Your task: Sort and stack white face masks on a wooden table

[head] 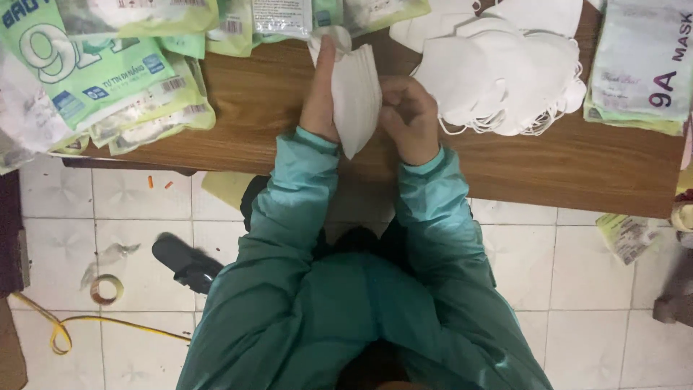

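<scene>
Both hands, left hand and right hand, closed around a stack of white masks above the wooden table edge, at risk of fanning apart and dropping to the floor if squeezed unevenly.

Dim even indoor light, soft shadows, slightly blurred and grainy, mild wide-angle bending at edges

Both arms in teal sleeves reach forward side by side. The left hand stretches flat, fingers straight; the right hand curls its fingers inward, grip closed.
</scene>
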